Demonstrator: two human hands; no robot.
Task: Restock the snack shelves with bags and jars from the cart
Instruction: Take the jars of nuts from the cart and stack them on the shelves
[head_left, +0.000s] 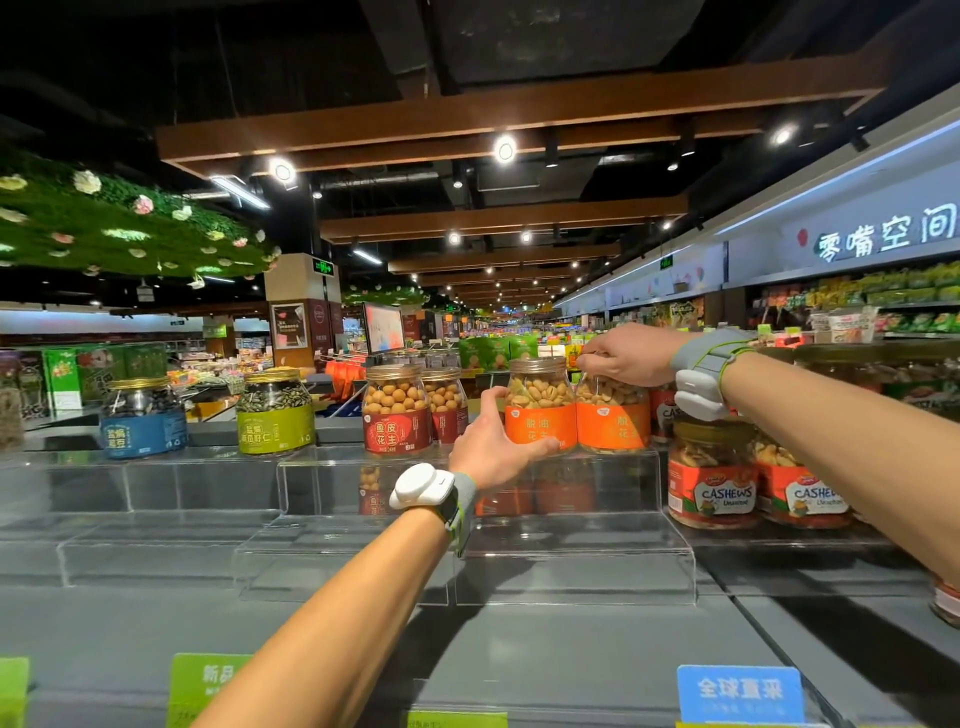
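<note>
- A grey shelf (156, 613) fills the lower view, with price tags along its front edge.
- A clear stepped stand (519, 571) sits on the shelf.
- Two cashew jars (711, 478) stand side by side on a lower level at the right.
- On the top level stand a blue-label jar (143, 415), a green-label jar (275, 410) and a red-label jar (397, 410).
- Right of these, on the top step, the left peanut jar (540, 410) touches the right peanut jar (613, 421); both have orange labels.
- The left hand (493, 441) wraps around the left peanut jar's lower body.
- The right hand (628, 358) curls over the right peanut jar's top, gripping it.
</note>
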